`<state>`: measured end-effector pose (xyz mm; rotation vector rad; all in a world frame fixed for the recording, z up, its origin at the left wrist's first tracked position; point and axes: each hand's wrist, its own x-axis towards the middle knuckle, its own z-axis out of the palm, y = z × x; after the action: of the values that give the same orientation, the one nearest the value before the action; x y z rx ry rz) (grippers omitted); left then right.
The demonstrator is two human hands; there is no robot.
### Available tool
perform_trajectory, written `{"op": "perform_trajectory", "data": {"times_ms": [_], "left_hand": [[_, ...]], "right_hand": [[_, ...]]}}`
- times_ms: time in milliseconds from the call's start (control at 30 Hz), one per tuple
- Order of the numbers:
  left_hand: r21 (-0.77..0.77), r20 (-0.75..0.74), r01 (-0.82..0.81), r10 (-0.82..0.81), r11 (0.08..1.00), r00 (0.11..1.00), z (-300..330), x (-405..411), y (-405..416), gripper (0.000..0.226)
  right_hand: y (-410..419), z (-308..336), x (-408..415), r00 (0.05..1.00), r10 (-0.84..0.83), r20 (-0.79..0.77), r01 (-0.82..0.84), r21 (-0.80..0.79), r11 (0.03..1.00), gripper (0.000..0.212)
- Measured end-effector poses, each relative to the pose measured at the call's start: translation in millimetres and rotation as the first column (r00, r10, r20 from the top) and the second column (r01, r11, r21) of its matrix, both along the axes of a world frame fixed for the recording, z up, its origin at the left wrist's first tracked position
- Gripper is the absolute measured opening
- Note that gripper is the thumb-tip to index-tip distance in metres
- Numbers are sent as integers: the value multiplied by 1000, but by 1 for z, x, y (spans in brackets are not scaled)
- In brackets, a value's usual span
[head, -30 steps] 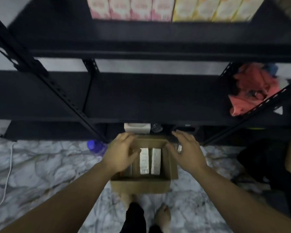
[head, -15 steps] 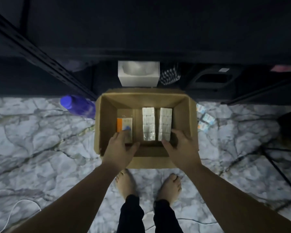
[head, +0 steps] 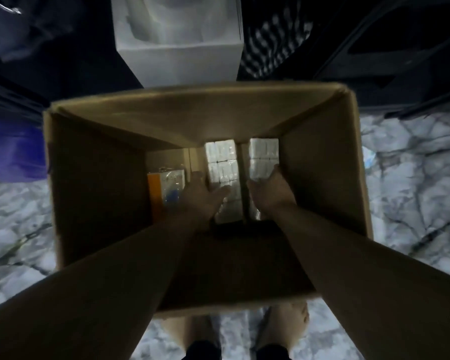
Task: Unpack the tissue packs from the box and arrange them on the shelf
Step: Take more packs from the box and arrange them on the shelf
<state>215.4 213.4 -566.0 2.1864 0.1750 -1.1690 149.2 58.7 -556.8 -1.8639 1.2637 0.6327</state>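
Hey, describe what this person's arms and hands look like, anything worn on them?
Both arms are bare from the frame's edge down to the hands: no sleeves show. The left hand and right hand wear no gloves, and no watch or bracelet shows at the wrists. The dim light hides any rings.

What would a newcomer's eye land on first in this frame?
The open cardboard box fills the middle of the view, with both bare arms reaching deep into it. At its bottom stand two pale rows of tissue packs; the left hand rests on the left row, the right hand on the right row. An orange-edged pack lies to their left.
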Motion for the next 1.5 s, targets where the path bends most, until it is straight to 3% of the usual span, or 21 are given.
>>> {"op": "perform_trajectory", "data": {"times_ms": [67,167,300,433,533,700,933,1100,1267,1367,1500], "left_hand": [[-64,-56,-23,19,998,998,-27,4,-1,67],[-120,-43,-73,68,990,997,-79,3,6,89],[-186,-30,-150,147,971,989,-76,1,8,81],[-195,-100,-142,124,970,987,-48,8,13,52],[-222,-98,-123,104,967,990,-18,9,22,46],[-270,-65,-165,153,949,986,65,4,50,45],[-337,-2,-196,207,921,978,235,-9,80,40],[-443,-43,-262,272,858,961,353,-19,79,49],[-536,-85,-303,307,788,948,445,-32,71,64],[-576,-128,-328,313,749,941,492,-42,64,67],[-616,-91,-299,311,729,946,551,-57,55,64]], "right_hand": [[-1,-29,4,999,-19,-26,17,-51,999,91],[-2,-53,10,999,-23,-24,19,-158,987,96],[-2,-65,16,995,-95,18,95,-52,994,129],[-7,-36,14,992,-129,16,130,-110,985,91],[-4,-5,8,992,-115,43,118,-75,990,66],[7,81,0,988,-93,123,96,-19,995,66],[25,235,-20,953,-152,262,139,69,988,66],[27,338,-36,904,-203,377,164,133,977,66],[12,438,-56,843,-279,459,154,290,944,30],[4,482,-69,801,-311,512,157,321,934,44],[-7,536,-79,787,-267,556,100,312,945,36]]}}
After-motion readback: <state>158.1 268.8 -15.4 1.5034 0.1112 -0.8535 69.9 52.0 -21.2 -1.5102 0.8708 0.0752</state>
